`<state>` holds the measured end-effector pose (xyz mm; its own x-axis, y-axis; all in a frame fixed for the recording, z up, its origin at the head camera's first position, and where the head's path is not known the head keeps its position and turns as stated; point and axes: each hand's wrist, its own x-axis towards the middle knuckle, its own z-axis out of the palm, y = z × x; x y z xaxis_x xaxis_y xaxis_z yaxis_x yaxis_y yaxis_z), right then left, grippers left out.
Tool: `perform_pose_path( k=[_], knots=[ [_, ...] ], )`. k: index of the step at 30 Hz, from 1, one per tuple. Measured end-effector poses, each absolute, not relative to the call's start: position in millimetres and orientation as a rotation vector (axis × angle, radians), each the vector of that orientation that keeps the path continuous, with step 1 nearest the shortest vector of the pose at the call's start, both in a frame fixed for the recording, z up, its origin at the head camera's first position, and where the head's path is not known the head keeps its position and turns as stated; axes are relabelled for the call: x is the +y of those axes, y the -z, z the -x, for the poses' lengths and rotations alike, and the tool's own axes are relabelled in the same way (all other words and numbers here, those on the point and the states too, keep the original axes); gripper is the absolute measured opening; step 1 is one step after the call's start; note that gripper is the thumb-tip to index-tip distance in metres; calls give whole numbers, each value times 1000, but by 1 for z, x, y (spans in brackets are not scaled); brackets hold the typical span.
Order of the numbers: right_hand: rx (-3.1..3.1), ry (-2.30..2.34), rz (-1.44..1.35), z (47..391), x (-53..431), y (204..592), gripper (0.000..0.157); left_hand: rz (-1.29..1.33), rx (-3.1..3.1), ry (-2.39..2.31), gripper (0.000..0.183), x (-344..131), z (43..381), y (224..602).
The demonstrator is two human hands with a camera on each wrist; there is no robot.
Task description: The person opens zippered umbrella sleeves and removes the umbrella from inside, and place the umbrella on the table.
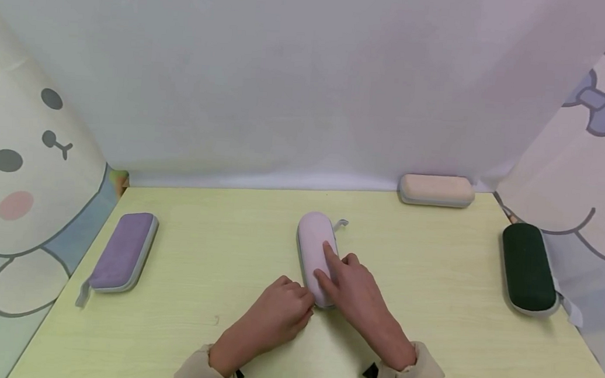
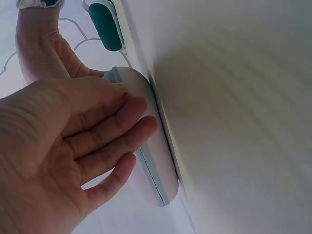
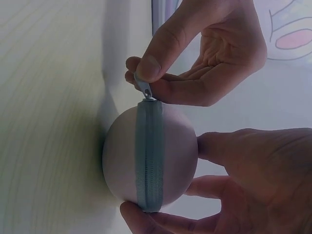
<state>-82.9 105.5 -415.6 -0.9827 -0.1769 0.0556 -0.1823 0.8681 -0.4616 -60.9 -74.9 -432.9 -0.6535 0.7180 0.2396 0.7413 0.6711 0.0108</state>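
Note:
A pale pink zippered case (image 1: 312, 233) lies on the light wooden table, its rounded near end toward the person. At that end my left hand (image 1: 280, 309) pinches the small metal zipper pull (image 3: 143, 86) between thumb and index finger, as the right wrist view shows. The grey zipper band (image 3: 149, 161) looks closed where it shows. My right hand (image 1: 355, 292) holds the case from the right, with thumb and index finger on the lid and other fingers along its side. A grey wrist strap (image 1: 341, 223) sticks out by the far end.
A purple case (image 1: 123, 249) lies at the left of the table (image 1: 215, 235). At the back right is a peach case (image 1: 436, 189), and a dark green case (image 1: 528, 269) sits by the right edge. A white curtain (image 1: 288, 94) hangs behind.

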Motion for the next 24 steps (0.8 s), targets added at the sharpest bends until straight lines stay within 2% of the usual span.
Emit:
perform_pose_path(
  k=[11,24],
  knots=[
    [-3053,-829,-265,80,106,415,61,1118,-2665,146,10,-76,60,433],
    [-3113,-1035,-251,71,110,411,70,1071,-2692,56,7,-86,69,431]
  ],
)
